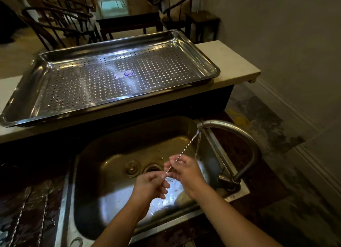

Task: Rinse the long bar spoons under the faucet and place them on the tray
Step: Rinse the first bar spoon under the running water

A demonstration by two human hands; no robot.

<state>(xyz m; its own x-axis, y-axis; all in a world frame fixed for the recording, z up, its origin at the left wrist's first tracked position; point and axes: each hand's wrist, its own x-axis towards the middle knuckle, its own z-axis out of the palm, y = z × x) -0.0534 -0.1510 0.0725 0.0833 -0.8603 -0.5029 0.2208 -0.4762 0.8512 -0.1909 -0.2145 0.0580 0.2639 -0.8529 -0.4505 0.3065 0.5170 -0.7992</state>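
The left hand [151, 186] pinches the low end of a long bar spoon [188, 146]. The right hand [185, 170] curls round its twisty middle. The spoon tip points to 1 o'clock, up under the faucet [232, 127], where water runs into the sink [114, 154]. The tray [83, 84] sits on the worktop [234, 65] at 11 o'clock. Two more spoons [19, 217] lie on the wet side at 8 o'clock

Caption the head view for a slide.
Left hand and right hand hold a twisted bar spoon under the running faucet, above the sink; perforated tray sits behind.
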